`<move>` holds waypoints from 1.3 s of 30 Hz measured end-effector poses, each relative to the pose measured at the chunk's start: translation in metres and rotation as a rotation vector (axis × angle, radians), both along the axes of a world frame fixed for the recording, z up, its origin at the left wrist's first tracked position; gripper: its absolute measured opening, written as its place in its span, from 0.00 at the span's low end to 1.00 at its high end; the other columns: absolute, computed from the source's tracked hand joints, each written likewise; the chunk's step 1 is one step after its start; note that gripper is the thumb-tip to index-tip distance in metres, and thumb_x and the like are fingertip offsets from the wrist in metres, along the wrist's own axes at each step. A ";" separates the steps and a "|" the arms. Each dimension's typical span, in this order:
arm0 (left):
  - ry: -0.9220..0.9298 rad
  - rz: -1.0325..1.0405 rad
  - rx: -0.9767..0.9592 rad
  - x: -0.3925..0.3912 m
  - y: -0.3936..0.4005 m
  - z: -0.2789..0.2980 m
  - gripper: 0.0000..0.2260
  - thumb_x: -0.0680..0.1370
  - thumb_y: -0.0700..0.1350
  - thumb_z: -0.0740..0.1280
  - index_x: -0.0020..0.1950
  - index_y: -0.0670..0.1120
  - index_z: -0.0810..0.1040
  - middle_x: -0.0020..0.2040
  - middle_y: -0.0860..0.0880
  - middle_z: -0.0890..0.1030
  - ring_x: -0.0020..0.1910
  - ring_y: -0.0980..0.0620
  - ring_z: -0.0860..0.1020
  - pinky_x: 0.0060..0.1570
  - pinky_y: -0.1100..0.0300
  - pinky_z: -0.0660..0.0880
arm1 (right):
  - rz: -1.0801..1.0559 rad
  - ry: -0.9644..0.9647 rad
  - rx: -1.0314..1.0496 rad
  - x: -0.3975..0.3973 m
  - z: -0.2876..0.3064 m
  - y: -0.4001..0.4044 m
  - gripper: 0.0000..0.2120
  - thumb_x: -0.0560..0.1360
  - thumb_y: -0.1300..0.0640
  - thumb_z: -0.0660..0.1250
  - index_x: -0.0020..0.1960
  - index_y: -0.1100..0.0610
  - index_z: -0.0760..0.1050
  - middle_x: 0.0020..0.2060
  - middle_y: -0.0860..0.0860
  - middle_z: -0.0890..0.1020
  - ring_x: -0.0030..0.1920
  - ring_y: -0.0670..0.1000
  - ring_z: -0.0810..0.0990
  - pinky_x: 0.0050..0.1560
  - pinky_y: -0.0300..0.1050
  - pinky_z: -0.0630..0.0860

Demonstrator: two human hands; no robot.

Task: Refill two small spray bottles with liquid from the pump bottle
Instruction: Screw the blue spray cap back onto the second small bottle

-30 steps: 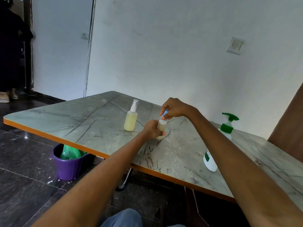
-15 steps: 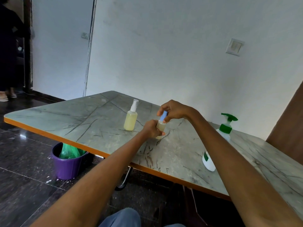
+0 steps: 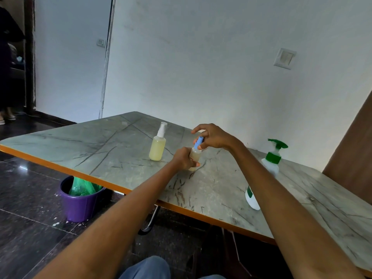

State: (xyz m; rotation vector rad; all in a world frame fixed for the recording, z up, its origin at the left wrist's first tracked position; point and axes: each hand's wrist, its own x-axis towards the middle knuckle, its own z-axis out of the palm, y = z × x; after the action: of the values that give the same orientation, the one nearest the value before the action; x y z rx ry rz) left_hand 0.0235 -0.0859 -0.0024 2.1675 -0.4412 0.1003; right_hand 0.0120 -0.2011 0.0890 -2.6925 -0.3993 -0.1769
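A small spray bottle with a blue top [image 3: 195, 153] stands on the marble table [image 3: 124, 154], pale yellowish liquid inside. My left hand [image 3: 184, 159] grips its body from the left. My right hand [image 3: 211, 136] pinches the blue top between thumb and fingers, with the index finger lifted. A second spray bottle [image 3: 158, 144] with a white top and yellow liquid stands upright to the left, untouched. The white pump bottle with a green pump head [image 3: 270, 162] stands to the right, partly hidden behind my right forearm.
A purple bucket with a green bag [image 3: 80, 195] sits on the dark floor under the table's orange front edge. A white wall runs close behind the table. A person stands in the doorway at far left [image 3: 8, 67].
My right hand has shifted on the blue top, its index finger now lifted off. My left hand keeps holding the bottle in the same spot.
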 end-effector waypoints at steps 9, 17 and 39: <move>0.000 0.001 -0.009 0.000 0.001 -0.001 0.22 0.72 0.43 0.71 0.63 0.38 0.72 0.61 0.40 0.77 0.60 0.43 0.75 0.58 0.56 0.70 | -0.015 0.049 0.154 0.000 -0.012 -0.002 0.33 0.68 0.68 0.72 0.69 0.55 0.65 0.58 0.62 0.79 0.53 0.55 0.79 0.56 0.49 0.77; 0.012 0.017 -0.023 -0.002 -0.001 -0.002 0.23 0.73 0.43 0.71 0.64 0.37 0.71 0.61 0.40 0.76 0.60 0.43 0.75 0.58 0.56 0.71 | -0.075 -0.070 0.169 0.002 -0.020 0.008 0.33 0.67 0.57 0.76 0.68 0.56 0.67 0.56 0.53 0.75 0.52 0.51 0.76 0.48 0.42 0.78; -0.096 0.003 0.051 -0.004 0.005 -0.006 0.22 0.72 0.44 0.72 0.63 0.38 0.73 0.59 0.40 0.78 0.58 0.43 0.76 0.53 0.59 0.71 | -0.214 -0.159 0.345 -0.004 -0.038 0.007 0.29 0.67 0.62 0.75 0.63 0.60 0.65 0.55 0.61 0.78 0.55 0.58 0.78 0.47 0.40 0.72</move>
State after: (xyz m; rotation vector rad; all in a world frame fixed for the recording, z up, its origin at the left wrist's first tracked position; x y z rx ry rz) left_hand 0.0194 -0.0810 -0.0084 2.2196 -0.5000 0.1973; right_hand 0.0079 -0.1942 0.0512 -2.3807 -0.1104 -0.4783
